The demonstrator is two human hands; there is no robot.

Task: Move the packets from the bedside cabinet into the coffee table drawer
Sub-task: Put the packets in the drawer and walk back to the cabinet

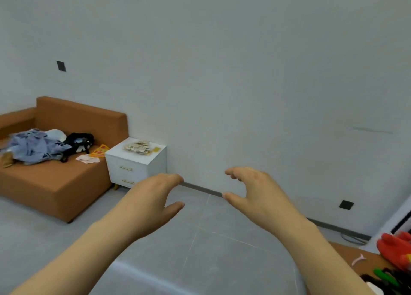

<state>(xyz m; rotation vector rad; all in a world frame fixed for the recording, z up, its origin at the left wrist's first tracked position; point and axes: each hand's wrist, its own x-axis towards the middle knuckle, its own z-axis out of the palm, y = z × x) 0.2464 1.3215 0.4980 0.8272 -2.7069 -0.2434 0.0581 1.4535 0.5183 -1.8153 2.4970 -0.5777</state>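
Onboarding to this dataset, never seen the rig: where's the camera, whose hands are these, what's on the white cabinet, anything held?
There is no machine here. One wide-angle camera sits on a person's head, looking forward and down, so the two bare arms are the wearer's own. The left hand and right hand are raised over the floor, fingers loosely curled, holding nothing. Across the room a white bedside cabinet stands beside an orange sofa; a pile of pale packets lies on its top. Clothes are heaped on the sofa.
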